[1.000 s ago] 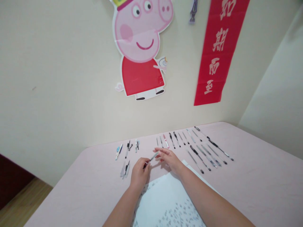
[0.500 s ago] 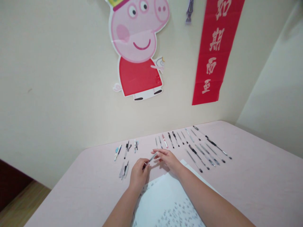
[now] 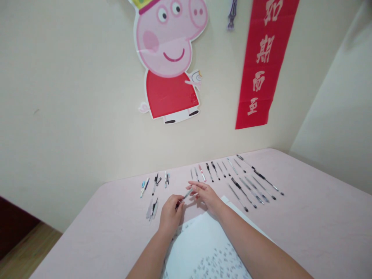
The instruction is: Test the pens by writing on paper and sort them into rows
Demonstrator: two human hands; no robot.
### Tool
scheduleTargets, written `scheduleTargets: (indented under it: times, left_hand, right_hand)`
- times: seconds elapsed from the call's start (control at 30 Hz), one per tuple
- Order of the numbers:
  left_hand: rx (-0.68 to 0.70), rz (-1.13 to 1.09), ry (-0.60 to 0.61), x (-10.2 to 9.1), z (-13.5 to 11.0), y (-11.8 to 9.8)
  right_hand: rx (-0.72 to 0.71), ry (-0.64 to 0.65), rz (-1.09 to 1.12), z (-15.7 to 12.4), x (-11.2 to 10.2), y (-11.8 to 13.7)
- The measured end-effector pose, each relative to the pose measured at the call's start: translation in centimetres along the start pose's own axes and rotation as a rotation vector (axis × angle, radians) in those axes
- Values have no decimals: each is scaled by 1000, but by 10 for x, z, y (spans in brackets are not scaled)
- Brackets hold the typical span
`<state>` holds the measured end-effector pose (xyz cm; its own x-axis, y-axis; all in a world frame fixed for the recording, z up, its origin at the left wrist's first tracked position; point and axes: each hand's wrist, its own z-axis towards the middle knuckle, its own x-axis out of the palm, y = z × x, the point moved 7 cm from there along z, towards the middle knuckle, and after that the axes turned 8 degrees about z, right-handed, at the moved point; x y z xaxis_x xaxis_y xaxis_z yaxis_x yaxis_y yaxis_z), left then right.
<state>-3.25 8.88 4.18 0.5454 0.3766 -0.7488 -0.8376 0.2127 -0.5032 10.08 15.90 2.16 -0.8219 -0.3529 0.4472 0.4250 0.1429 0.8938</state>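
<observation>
Between my two hands is a slim pen (image 3: 188, 193), tilted up toward the right, with a clear or grey barrel and a darker lower end. My left hand (image 3: 171, 212) is closed round that lower end. The fingers of my right hand (image 3: 205, 195) pinch at the upper end, partly covering it. Below my wrists, sheets of white paper (image 3: 200, 240) with handwritten marks lie on the pink-covered table (image 3: 95, 232); my forearms hide part of them.
Several pens (image 3: 214, 169) lie in a row along the back, with more long pens (image 3: 243, 193) to the right. On the left are small groups of pens, caps and parts (image 3: 153, 209). Behind the table rises a wall with a pig cutout (image 3: 171, 93) and a red banner (image 3: 261, 69).
My right hand's fingers have shifted very slightly at the upper end of the pen. My left hand and the pen stay almost in the same place.
</observation>
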Motion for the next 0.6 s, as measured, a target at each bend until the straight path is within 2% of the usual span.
scheduleTargets:
  times: [0.1,0.4,0.6]
  left_hand:
    - [-7,3,12,0,0,1]
    - [13,70,-4,-3,0,-2]
    - [95,165,-36,-10,0,-14]
  right_hand:
    - [-1,48,5,-1,4,0]
    - [-21,-18,-65,1,0,3]
    - [-37,-24,-66,0,1,3]
